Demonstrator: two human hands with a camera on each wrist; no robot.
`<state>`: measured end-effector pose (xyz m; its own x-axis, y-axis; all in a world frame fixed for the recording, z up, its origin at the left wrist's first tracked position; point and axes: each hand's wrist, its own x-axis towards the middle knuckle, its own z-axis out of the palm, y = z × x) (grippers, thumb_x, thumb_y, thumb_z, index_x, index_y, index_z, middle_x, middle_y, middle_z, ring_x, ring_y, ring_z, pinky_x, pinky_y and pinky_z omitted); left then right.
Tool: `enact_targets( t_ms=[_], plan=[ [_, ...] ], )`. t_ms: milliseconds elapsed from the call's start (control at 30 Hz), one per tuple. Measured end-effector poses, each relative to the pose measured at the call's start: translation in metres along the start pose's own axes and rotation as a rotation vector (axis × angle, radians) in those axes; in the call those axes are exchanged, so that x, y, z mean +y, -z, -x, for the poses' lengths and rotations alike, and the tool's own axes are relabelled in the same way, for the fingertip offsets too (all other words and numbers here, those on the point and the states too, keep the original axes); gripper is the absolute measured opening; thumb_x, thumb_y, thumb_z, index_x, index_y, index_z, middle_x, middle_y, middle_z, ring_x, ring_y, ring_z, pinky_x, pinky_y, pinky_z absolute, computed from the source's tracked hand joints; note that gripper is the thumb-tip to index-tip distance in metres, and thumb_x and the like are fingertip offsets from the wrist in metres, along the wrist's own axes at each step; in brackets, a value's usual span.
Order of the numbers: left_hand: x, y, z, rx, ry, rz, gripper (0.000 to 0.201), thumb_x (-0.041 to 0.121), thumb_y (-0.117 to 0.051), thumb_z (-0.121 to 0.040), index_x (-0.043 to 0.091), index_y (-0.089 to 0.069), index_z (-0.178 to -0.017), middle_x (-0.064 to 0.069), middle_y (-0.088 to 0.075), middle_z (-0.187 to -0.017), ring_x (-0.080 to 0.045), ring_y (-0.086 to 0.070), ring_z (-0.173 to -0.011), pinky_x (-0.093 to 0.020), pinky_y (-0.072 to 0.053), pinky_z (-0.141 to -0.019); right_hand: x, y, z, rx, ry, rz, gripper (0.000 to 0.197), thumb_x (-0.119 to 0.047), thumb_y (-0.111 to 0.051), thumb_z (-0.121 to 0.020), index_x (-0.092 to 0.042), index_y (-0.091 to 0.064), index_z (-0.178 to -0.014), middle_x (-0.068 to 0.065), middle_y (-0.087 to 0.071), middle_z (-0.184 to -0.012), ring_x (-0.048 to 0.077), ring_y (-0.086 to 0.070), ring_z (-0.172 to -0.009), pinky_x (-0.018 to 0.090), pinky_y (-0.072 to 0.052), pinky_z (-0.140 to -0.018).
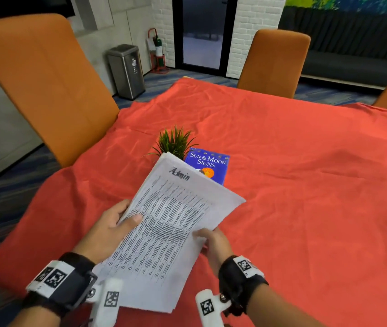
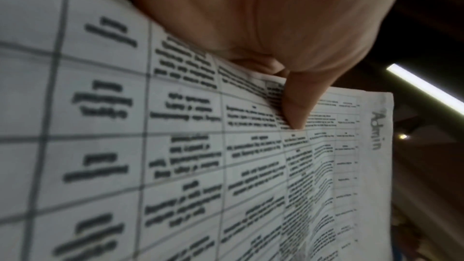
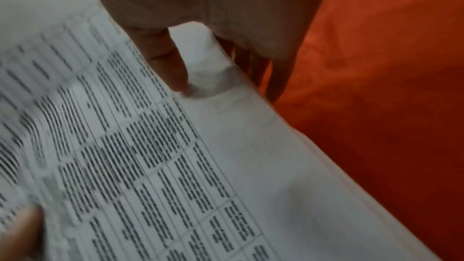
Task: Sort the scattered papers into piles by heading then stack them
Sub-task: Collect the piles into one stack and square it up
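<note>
You hold the sheaf of white printed papers headed "Admin" (image 1: 164,223) above the wrinkled red tablecloth (image 1: 305,185), your left hand (image 1: 111,228) pinching its left edge, thumb on top, your right hand (image 1: 213,241) gripping the right edge. The stacking looks nearly done; next, probably square the edges and lay it flat, clear of the blue hardback book (image 1: 208,165).
</note>
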<state>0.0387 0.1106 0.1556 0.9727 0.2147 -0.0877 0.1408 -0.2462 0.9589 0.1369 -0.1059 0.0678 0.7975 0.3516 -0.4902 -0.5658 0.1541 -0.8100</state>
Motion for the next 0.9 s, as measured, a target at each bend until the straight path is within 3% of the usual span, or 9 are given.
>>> enact_targets(
  t_ms=[133, 233, 333, 400, 533, 600, 667, 800, 900],
  plan=[
    [0.027, -0.033, -0.016, 0.074, -0.122, 0.101, 0.031, 0.018, -0.053, -0.094, 0.026, -0.056, -0.123, 0.011, -0.067, -0.121, -0.003, -0.061, -0.114, -0.020, -0.049, -0.094, -0.055, 0.036, 0.022, 0.003, 0.260, -0.080, 0.025, -0.002, -0.056, -0.090, -0.002, -0.064, -0.114, 0.018, -0.070, -0.114, 0.031, -0.065, -0.101, 0.043, -0.050, -0.089],
    [0.032, -0.087, -0.033, 0.151, -0.184, 0.146, 0.029, 0.015, -0.050, -0.097, 0.022, -0.053, -0.125, 0.005, -0.068, -0.119, -0.007, -0.062, -0.114, -0.031, -0.049, -0.097, -0.092, 0.065, 0.046, 0.127, 0.520, 0.036, 0.020, -0.002, -0.054, -0.093, -0.010, -0.066, -0.107, 0.005, -0.074, -0.104, 0.018, -0.068, -0.093, 0.033, -0.055, -0.082],
    [0.033, -0.156, -0.044, 0.229, -0.214, 0.150, 0.024, 0.025, -0.047, -0.095, 0.035, -0.052, -0.117, 0.013, -0.063, -0.119, 0.001, -0.058, -0.112, -0.035, -0.044, -0.104, -0.107, 0.093, 0.067, 0.259, 0.705, 0.147, 0.027, 0.003, -0.048, -0.095, -0.019, -0.063, -0.101, -0.006, -0.073, -0.091, 0.008, -0.066, -0.081, 0.024, -0.054, -0.071],
    [0.039, -0.195, -0.045, 0.249, -0.222, 0.228, 0.023, 0.029, -0.044, -0.090, 0.038, -0.051, -0.110, 0.023, -0.060, -0.115, 0.011, -0.056, -0.108, -0.032, -0.042, -0.104, -0.110, 0.111, 0.081, 0.336, 0.775, 0.177, 0.032, 0.003, -0.045, -0.097, -0.025, -0.061, -0.097, -0.004, -0.068, -0.090, 0.011, -0.062, -0.082, 0.029, -0.053, -0.073],
    [0.064, -0.239, -0.032, 0.236, -0.325, 0.355, 0.031, 0.025, -0.041, -0.094, 0.042, -0.049, -0.119, 0.031, -0.059, -0.120, 0.007, -0.051, -0.119, -0.017, -0.037, -0.105, -0.113, 0.146, 0.115, 0.422, 0.959, 0.106, 0.026, -0.003, -0.046, -0.095, -0.025, -0.058, -0.100, 0.001, -0.060, -0.093, 0.010, -0.054, -0.085, 0.025, -0.048, -0.076],
    [0.067, -0.248, -0.025, 0.213, -0.361, 0.381, 0.033, 0.027, -0.040, -0.096, 0.042, -0.048, -0.124, 0.026, -0.058, -0.126, 0.001, -0.049, -0.125, -0.015, -0.036, -0.105, -0.110, 0.164, 0.127, 0.439, 0.995, 0.090, 0.025, 0.004, -0.044, -0.093, -0.013, -0.055, -0.109, -0.010, -0.063, -0.092, 0.003, -0.056, -0.085, 0.018, -0.047, -0.077],
    [0.063, -0.255, -0.022, 0.176, -0.377, 0.359, 0.037, 0.033, -0.040, -0.096, 0.031, -0.045, -0.133, 0.016, -0.056, -0.133, -0.004, -0.046, -0.130, -0.020, -0.035, -0.109, -0.103, 0.181, 0.133, 0.476, 0.972, 0.137, 0.029, 0.013, -0.040, -0.093, -0.006, -0.053, -0.110, -0.020, -0.066, -0.088, -0.006, -0.056, -0.081, 0.010, -0.045, -0.075],
    [0.059, -0.265, -0.018, 0.163, -0.384, 0.306, 0.052, 0.046, -0.040, -0.090, 0.019, -0.043, -0.135, 0.009, -0.056, -0.134, 0.002, -0.045, -0.128, -0.013, -0.031, -0.108, -0.095, 0.197, 0.141, 0.491, 0.937, 0.155, 0.036, 0.008, -0.040, -0.094, -0.022, -0.060, -0.092, -0.019, -0.064, -0.083, -0.006, -0.055, -0.077, 0.009, -0.045, -0.071],
    [0.065, -0.267, -0.017, 0.178, -0.376, 0.313, 0.043, 0.038, -0.039, -0.095, 0.018, -0.046, -0.132, 0.007, -0.058, -0.129, -0.005, -0.049, -0.127, -0.018, -0.034, -0.109, -0.103, 0.197, 0.143, 0.448, 0.965, 0.123, 0.026, 0.013, -0.035, -0.096, -0.003, -0.055, -0.089, -0.022, -0.061, -0.076, -0.010, -0.053, -0.071, 0.006, -0.042, -0.068]
  ],
)
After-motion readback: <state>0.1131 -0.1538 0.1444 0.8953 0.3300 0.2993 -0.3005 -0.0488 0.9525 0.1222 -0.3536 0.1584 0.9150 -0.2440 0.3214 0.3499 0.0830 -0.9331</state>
